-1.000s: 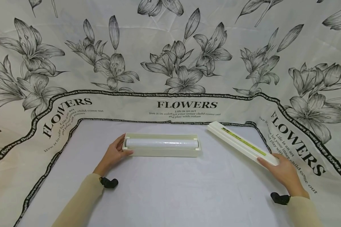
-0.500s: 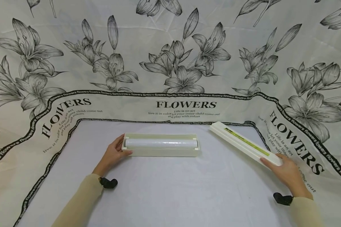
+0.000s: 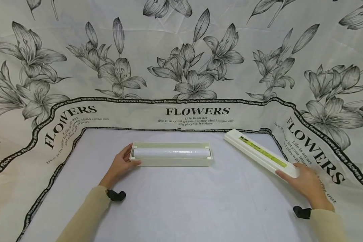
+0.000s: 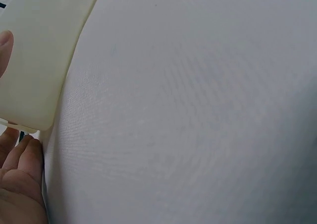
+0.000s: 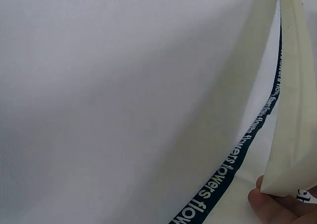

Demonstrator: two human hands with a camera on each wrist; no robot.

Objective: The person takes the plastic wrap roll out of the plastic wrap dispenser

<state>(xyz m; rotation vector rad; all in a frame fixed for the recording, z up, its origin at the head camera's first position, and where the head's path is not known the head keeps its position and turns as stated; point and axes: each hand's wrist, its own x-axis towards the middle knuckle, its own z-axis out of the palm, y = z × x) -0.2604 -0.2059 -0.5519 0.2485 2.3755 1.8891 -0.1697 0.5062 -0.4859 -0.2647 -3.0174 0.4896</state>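
Note:
A cream-coloured cling film dispenser box (image 3: 175, 163) sits lidless on the white cloth, with a shiny white roll of cling film (image 3: 172, 153) lying lengthwise inside. My left hand (image 3: 121, 165) grips the box's left end, thumb on the front wall and fingers behind; the left wrist view shows the thumb (image 4: 5, 50) against the box wall. To the right, my right hand (image 3: 308, 183) holds the long white box lid (image 3: 251, 151) by its near end. This lid slants away to the upper left, its green-yellow label strip facing up. In the right wrist view the lid (image 5: 292, 95) shows its edge, fingertips at its lower corner.
White cloth (image 3: 181, 201) covers the tabletop, edged by a black printed border (image 3: 133, 128). Behind it and at both sides rises a floral curtain (image 3: 196, 60) with "FLOWERS" lettering. A black wrist-worn camera (image 3: 116, 195) is strapped at each sleeve cuff.
The lid has moved a little to the right with my right hand and rolled slightly, so its labelled top shows more broadly. My left hand and the box hold still.

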